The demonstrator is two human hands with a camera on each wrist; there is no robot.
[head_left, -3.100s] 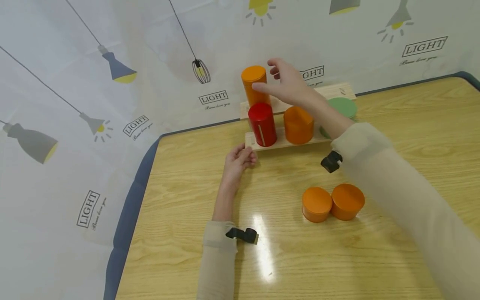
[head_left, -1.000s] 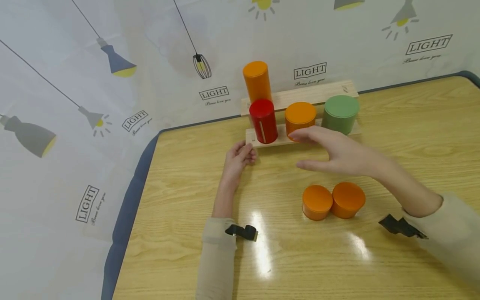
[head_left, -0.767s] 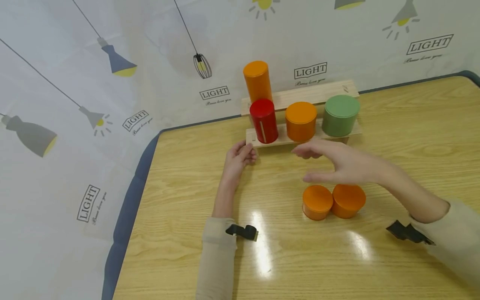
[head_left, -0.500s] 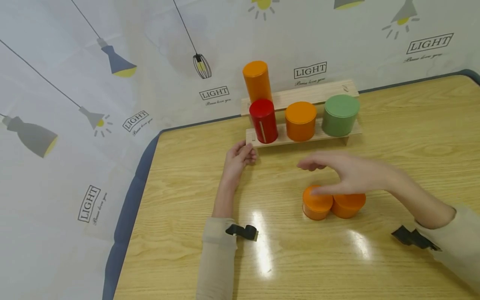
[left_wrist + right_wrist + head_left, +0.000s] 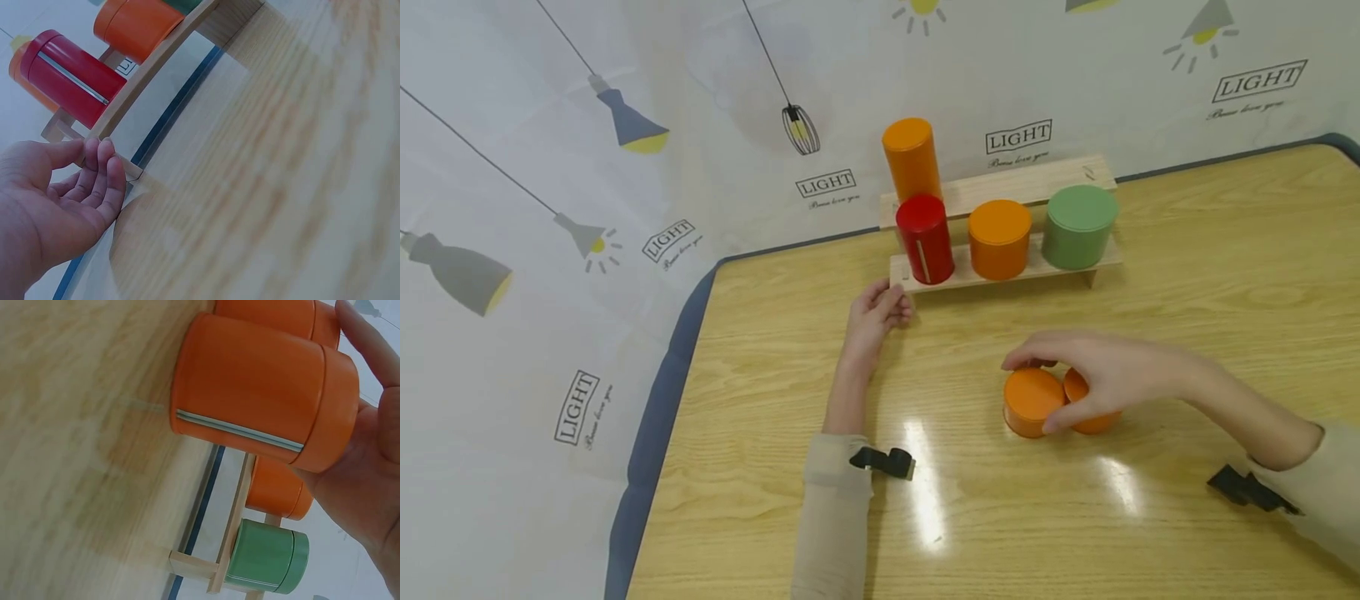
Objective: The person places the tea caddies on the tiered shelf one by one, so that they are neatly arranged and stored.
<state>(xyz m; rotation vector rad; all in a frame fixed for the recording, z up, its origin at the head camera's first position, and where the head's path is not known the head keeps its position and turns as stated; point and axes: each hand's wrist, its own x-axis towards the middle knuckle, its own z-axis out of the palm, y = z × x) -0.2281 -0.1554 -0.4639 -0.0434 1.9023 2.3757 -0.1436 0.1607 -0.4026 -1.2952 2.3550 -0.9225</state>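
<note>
The left hand [image 5: 871, 323] pinched the near left corner of the wooden rack [image 5: 1030, 183]. In front of the rack, on the surface [image 5: 760, 417], the left orange canister [image 5: 1028, 408] stood between the parted thumb and fingers of the right hand [image 5: 1101, 371]; contact could not be confirmed. The right orange canister [image 5: 1097, 424] stood just beside it.

We read boxed "LIGHT" signs [image 5: 1019, 136] x5 on the wall [image 5: 715, 167], w/ script [image 5: 1018, 159] under each, "love you" where legible, 1st word unclear; L wrist cam: we get just "LI", same wall
</note>
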